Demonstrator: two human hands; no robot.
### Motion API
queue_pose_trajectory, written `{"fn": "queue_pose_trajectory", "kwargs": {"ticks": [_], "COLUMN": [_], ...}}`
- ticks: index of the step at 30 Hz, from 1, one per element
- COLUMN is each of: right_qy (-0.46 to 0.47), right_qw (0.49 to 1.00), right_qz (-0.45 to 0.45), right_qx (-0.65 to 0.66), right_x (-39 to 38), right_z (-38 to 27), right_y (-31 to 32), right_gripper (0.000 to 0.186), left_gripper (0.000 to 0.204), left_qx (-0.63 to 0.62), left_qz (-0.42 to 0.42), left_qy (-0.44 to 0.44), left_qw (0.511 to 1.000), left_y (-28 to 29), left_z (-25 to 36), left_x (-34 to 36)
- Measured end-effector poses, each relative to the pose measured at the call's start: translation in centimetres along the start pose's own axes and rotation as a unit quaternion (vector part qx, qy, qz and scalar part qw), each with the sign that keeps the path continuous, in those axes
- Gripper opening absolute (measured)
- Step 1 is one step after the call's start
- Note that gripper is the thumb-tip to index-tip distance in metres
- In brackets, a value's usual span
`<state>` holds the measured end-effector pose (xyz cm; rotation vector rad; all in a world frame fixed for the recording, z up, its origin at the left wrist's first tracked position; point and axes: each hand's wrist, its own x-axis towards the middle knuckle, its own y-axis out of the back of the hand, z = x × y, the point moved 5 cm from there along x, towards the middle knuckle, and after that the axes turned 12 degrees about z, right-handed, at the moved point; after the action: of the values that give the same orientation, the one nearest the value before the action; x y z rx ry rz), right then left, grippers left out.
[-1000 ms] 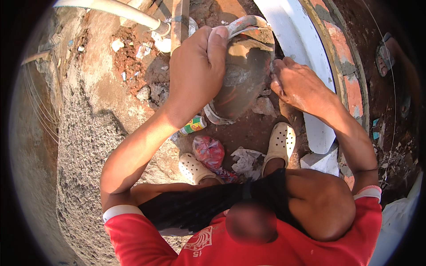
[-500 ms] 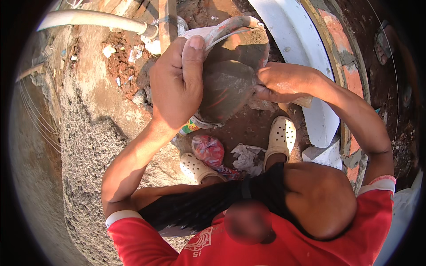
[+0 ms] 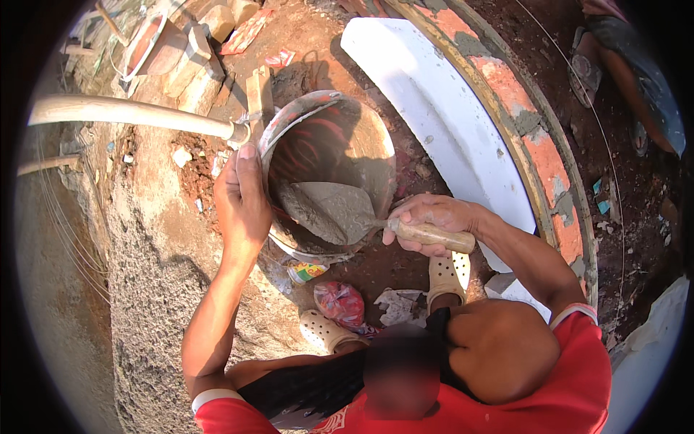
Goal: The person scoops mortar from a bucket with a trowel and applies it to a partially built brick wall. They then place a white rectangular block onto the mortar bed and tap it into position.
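My left hand (image 3: 242,188) is closed on the left side of a round bucket (image 3: 365,130) with a chipped, mortar-smeared rim and reddish streaks inside. In my right hand (image 3: 426,213) is the wooden handle (image 3: 452,239) of a trowel, fingers wrapped round it at the bucket's lower right. The trowel's blade (image 3: 340,206) lies inside the bucket with wet grey mortar (image 3: 307,213) on and beside it. A pale pole (image 3: 137,112) ends just left of the bucket, near an upright wooden plank (image 3: 259,90).
A white slab (image 3: 434,108) runs along a curved brick wall (image 3: 546,159); another person's leg and sandal (image 3: 585,69) are beyond it. Upper left are a second bucket (image 3: 155,47) and broken blocks (image 3: 195,61). Bagged litter (image 3: 340,304) lies by my clogs (image 3: 448,278). Wires hang at left.
The bucket's rim, earlier lifted in my left hand, now sits more level, opening upward. My right hand has moved down and right, and the trowel handle now shows fully. The view has shifted.
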<state>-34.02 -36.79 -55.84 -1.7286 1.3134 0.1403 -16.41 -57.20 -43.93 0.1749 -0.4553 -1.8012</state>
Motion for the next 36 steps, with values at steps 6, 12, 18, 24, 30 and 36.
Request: {"fn": "queue_pose_trajectory", "kwargs": {"ticks": [6, 12, 18, 24, 30, 36], "right_qy": [0.138, 0.327, 0.328, 0.278, 0.21, 0.284], "right_qw": [0.979, 0.874, 0.587, 0.488, 0.405, 0.413], "right_qz": [0.068, 0.356, 0.58, 0.637, 0.643, 0.66], "right_qx": [0.136, -0.06, -0.461, -0.528, -0.616, -0.559], "right_x": [-7.0, -12.1, -7.8, -4.5, -5.2, -6.1], "right_z": [-4.4, -13.5, -22.8, -22.8, -24.7, -21.4], "right_y": [3.2, 11.8, 19.3, 21.3, 21.9, 18.9], "right_gripper": [0.052, 0.042, 0.032, 0.037, 0.032, 0.045], "left_gripper": [0.041, 0.041, 0.041, 0.042, 0.046, 0.043], "left_qx": [0.009, 0.009, 0.04, 0.062, 0.099, 0.1], "left_qz": [-0.004, -0.016, 0.0, 0.005, 0.0, -0.022], "left_qy": [0.056, 0.033, -0.001, -0.011, -0.021, -0.016], "left_qw": [0.998, 0.999, 0.999, 0.998, 0.995, 0.995], "left_y": [0.8, 0.7, 0.5, 0.7, 0.6, 2.2], "left_z": [-0.8, -0.6, 0.1, 0.0, 0.0, -0.5], "left_x": [0.5, 0.4, 0.5, 0.7, 0.8, -0.1]}}
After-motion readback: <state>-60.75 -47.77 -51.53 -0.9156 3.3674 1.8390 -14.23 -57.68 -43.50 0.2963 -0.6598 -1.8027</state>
